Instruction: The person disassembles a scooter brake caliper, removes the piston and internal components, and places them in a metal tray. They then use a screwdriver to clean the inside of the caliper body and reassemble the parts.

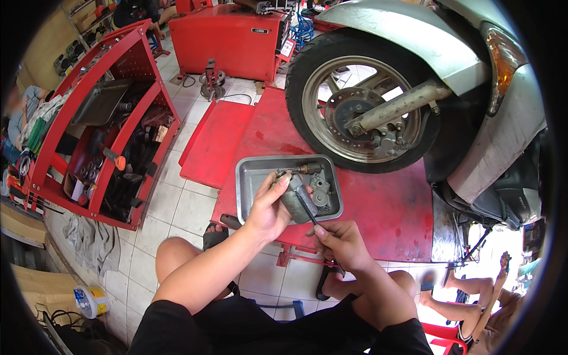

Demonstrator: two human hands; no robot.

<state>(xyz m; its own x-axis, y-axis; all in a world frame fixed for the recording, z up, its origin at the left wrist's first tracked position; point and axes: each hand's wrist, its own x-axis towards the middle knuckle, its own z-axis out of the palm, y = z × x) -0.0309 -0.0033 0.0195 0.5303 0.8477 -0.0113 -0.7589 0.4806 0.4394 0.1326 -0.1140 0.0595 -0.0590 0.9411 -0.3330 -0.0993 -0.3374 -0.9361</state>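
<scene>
Left hand (269, 207) is gripping a grey metal part (294, 198) over the tray (251, 177) — right-hand fingers (322, 232) are pinching a thin tool (306, 208), slanting up-left into it.

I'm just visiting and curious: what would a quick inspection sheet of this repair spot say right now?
Surface: red lift platform on a white tiled floor, carrying a grey metal tray.
Job's things: grey metal part held over the tray; thin dark tool touching it; more small parts in the tray.
Clutter: rag and small tub on the floor.
Grippers: left hand grips the part; right hand holds the tool.
Cables: blue coiled hose at the back.
Surroundings: scooter front wheel, red tool cart, another person's legs.
</scene>
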